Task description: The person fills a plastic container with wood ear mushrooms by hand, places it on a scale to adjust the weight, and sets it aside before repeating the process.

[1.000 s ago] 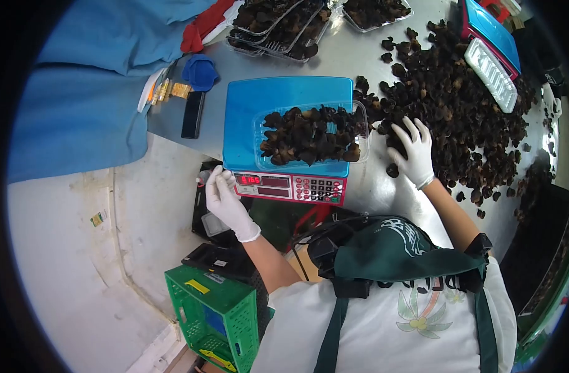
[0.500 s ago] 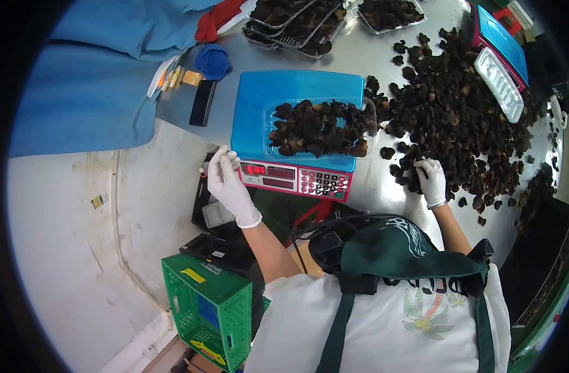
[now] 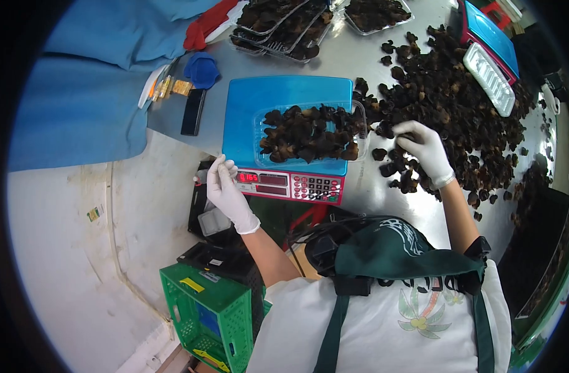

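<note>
A clear plastic tray [image 3: 258, 133] of dark wood ear mushrooms [image 3: 306, 135] sits on the blue pan of a digital scale [image 3: 284, 90]; its red display reads about 0.165. At the scale's front left corner, my gloved left hand [image 3: 230, 194] is raised with fingers pinched together and nothing visible in them. My gloved right hand [image 3: 424, 152] is over the near left edge of a loose mushroom heap [image 3: 464, 115], right of the tray. Its fingers are closed around a wood ear mushroom [image 3: 385, 129] at the fingertips, partly hidden.
Filled trays [image 3: 278, 31] are stacked at the back, beside another filled tray [image 3: 377, 15]. A second scale [image 3: 492, 37] has an empty tray [image 3: 489, 78] leaning on it. A phone [image 3: 193, 112] and blue cloth [image 3: 201, 69] lie left. Below stands a green crate [image 3: 207, 286].
My right hand has moved up and left from the heap's near edge toward the tray. My left hand stays by the scale's corner. The view has shifted slightly.
</note>
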Motion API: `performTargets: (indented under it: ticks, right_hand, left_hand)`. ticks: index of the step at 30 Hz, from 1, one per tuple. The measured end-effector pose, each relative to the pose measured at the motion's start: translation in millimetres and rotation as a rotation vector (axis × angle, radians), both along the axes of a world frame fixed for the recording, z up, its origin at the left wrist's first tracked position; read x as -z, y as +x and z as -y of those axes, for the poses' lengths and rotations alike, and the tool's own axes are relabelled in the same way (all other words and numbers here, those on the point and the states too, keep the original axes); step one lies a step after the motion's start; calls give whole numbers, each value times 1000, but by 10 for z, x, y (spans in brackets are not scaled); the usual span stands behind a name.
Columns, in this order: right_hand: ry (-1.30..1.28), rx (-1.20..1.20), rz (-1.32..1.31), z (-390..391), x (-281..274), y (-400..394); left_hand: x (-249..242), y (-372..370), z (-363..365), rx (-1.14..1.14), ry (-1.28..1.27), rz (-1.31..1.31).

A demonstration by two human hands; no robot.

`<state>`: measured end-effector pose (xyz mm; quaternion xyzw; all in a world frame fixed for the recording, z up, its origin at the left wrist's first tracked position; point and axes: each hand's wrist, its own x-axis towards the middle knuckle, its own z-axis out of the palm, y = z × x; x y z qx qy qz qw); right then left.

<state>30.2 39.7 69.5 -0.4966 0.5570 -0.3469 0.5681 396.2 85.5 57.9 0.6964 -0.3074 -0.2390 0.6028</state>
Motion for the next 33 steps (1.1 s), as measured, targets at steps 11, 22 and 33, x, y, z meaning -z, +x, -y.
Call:
performTargets:
  ticks: [11,22,33]
  right_hand:
    - [-577,-177,-192,434,106,699]
    - [-480,-388,-869,-865,900,-326]
    - [-354,-207,-818,-802,1121,-405]
  left_hand:
    - [5,108,-85,-24,-4,-15]
    - [23,100,-15,-37,-18,-17]
    - [-14,99,-47,-25,4,-19]
